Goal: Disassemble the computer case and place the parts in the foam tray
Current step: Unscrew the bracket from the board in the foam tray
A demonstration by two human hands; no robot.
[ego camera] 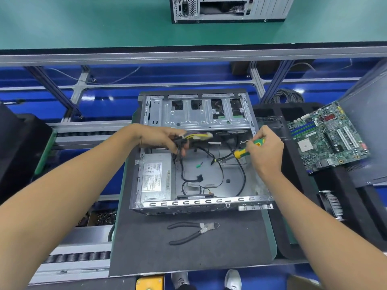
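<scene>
An open grey computer case [201, 204] lies on a dark mat [188, 252]. Inside it sit a silver power supply [155, 176] at the left and loose black cables [219, 172]. My left hand [165, 139] grips a bundle of power cables with a pale connector [199, 136] above the case's upper middle. My right hand [266, 151] holds a green and yellow screwdriver [244, 152] and pinches a small white tie near its handle. A green motherboard [326, 137] rests on the black foam tray [297, 162] at the right.
Black-handled cutting pliers [194, 232] lie on the mat in front of the case. A heatsink [333, 204] sits in the foam tray at the right. Another computer case [228, 9] stands on the green shelf behind. Roller conveyor rails [79, 257] run at the left.
</scene>
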